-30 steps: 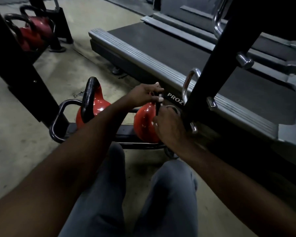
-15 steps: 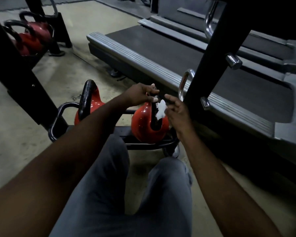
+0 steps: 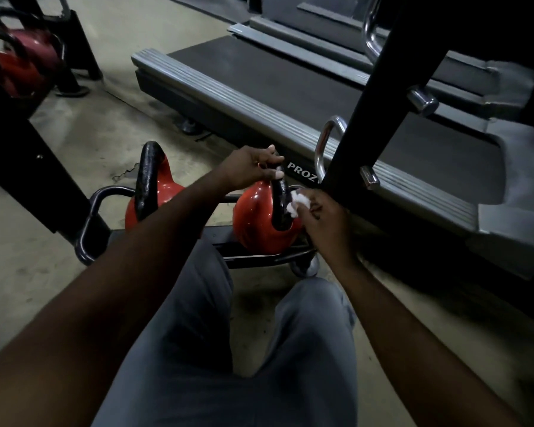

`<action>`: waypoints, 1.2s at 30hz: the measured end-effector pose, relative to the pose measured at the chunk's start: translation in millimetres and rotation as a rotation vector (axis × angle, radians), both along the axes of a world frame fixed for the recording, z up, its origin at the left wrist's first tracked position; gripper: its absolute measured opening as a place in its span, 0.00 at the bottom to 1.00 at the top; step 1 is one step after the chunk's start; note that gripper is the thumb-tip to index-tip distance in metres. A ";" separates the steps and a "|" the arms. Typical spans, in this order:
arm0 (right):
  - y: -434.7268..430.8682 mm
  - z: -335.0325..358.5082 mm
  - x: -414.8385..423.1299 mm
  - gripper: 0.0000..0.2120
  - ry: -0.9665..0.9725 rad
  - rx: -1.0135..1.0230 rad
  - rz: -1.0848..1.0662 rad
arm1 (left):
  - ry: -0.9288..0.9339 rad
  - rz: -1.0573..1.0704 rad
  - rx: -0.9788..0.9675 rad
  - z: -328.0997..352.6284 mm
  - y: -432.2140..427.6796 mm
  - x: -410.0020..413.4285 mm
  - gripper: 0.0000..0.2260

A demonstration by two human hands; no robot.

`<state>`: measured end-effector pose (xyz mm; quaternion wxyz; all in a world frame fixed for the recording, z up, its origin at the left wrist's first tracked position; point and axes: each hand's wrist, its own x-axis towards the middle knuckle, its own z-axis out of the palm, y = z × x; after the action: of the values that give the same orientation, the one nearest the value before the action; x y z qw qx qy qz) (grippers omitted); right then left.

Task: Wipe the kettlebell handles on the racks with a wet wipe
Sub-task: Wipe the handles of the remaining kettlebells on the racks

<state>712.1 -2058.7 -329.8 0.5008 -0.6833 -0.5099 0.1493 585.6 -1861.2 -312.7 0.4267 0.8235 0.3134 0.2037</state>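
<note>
Two red kettlebells with black handles sit on a low black rack (image 3: 90,229) in front of my knees. My left hand (image 3: 248,169) grips the top of the black handle (image 3: 280,208) of the right kettlebell (image 3: 256,226). My right hand (image 3: 322,218) pinches a crumpled white wet wipe (image 3: 296,202) and presses it against the right side of that handle. The left kettlebell (image 3: 164,192) stands untouched, its handle upright, partly hidden behind my left forearm.
A treadmill deck (image 3: 290,97) lies just beyond the rack. A black slanted upright (image 3: 373,106) with chrome pegs stands close to my right hand. More red kettlebells (image 3: 22,63) sit on another rack at the far left. My grey-trousered legs fill the foreground.
My right hand has slid the wipe a little lower along the handle's right side. My left hand keeps its hold on the handle's top.
</note>
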 end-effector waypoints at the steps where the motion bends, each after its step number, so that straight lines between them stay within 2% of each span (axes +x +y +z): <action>1: 3.5 5.0 -1.6 0.11 0.126 0.019 -0.024 | 0.003 -0.001 0.013 0.2 0.6 -0.1 0.23; 2: 7.2 9.7 -3.6 0.11 0.217 0.033 -0.040 | 0.002 0.000 0.027 0.4 1.9 -0.2 0.23; 4: 12.7 13.3 -8.6 0.13 0.246 0.017 -0.054 | 0.003 -0.002 0.063 0.2 3.6 -1.3 0.22; 8: 22.6 11.5 -7.1 0.09 -0.042 0.013 -0.192 | 0.002 -0.019 0.128 -3.8 9.0 -2.8 0.20; 13: 29.9 19.7 -15.0 0.21 -0.148 -0.025 -0.171 | -0.055 -0.080 0.175 0.5 23.2 -0.8 0.08; 17: 28.3 19.1 -16.7 0.12 -0.432 -0.065 -0.140 | 0.023 -0.080 0.271 11.4 30.7 2.9 0.07; 21: 32.3 18.8 -23.3 0.12 -0.525 -0.038 -0.131 | -0.023 -0.065 0.244 6.1 34.0 5.0 0.07; 25: 61.2 37.3 -24.3 0.09 -0.660 -0.207 -0.072 | -0.188 0.006 0.188 -13.0 28.7 7.0 0.09; 28: 53.1 30.3 -35.7 0.06 -0.956 -0.264 -0.003 | -0.239 0.002 0.121 -18.6 27.2 5.5 0.11; 30: 52.1 21.6 -40.9 0.10 -1.156 -0.315 0.071 | -0.247 -0.004 0.089 -17.8 28.9 3.6 0.12; 33: 78.2 29.8 -34.5 0.11 -1.215 -0.304 -0.031 | -0.274 0.010 -0.006 -14.4 32.7 1.1 0.12; 36: 78.5 28.8 -33.7 0.10 -1.169 -0.258 -0.093 | -0.291 0.019 -0.054 -13.9 32.8 -0.5 0.12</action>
<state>678.4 -1980.2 -301.0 0.0564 -0.7293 -0.6479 -0.2126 585.1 -1828.4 -326.6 0.4878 0.7705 0.2612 0.3164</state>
